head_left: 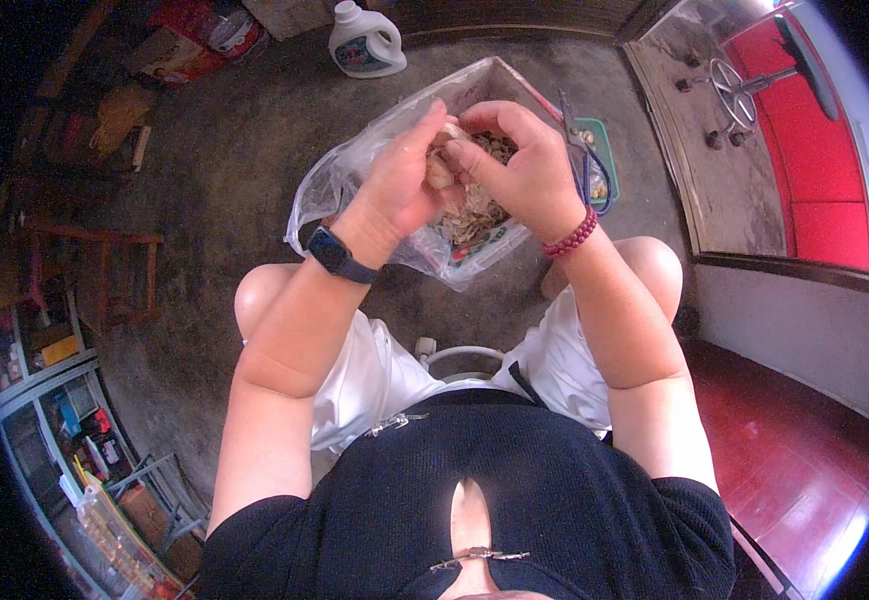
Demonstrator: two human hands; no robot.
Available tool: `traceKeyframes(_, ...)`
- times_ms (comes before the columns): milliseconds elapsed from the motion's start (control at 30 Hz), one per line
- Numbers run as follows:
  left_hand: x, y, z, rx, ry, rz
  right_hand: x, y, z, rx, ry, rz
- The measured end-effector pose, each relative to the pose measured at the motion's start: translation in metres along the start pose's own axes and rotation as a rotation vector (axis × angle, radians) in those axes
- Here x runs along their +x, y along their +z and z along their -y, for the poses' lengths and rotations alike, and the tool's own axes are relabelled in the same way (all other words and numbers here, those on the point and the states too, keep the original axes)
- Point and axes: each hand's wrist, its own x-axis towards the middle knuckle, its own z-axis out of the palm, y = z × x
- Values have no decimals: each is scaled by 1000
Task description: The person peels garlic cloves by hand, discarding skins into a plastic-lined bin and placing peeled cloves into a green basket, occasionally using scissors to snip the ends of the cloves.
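Observation:
My left hand (pixel 395 190), below a dark wristwatch (pixel 331 252), cups a pale, rounded piece that looks like garlic (pixel 441 174). From the other side, my right hand (pixel 523 165) pinches at the same piece with thumb and fingers, a dark red bead bracelet (pixel 571 234) on its wrist. Both hands are above an open box (pixel 475 88) lined with a clear plastic bag (pixel 317 192). Inside lie many dry, papery flakes (pixel 475 216), partly hidden by my hands. Scissors with blue handles (pixel 585 178) are at the box's right side.
A green tray (pixel 610 160) with small pale pieces sits right of the box. Farther off stands a white jug (pixel 367 42). Shelving (pixel 55 400) and a wooden stool (pixel 105 270) line the left. A wheeled chair base (pixel 733 95) is at the upper right.

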Motion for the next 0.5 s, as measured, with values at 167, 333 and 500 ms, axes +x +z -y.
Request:
traceKeyframes(167, -6, 0, -3, 145, -38, 5, -2, -1, 2, -62, -6, -23)
traceKeyframes(333, -9, 8, -2, 217, 51, 36, -3, -4, -1, -28, 47, -64)
traceKeyframes(500, -10, 5, 1, 335, 135, 126, -3, -6, -4, 33, 105, -52)
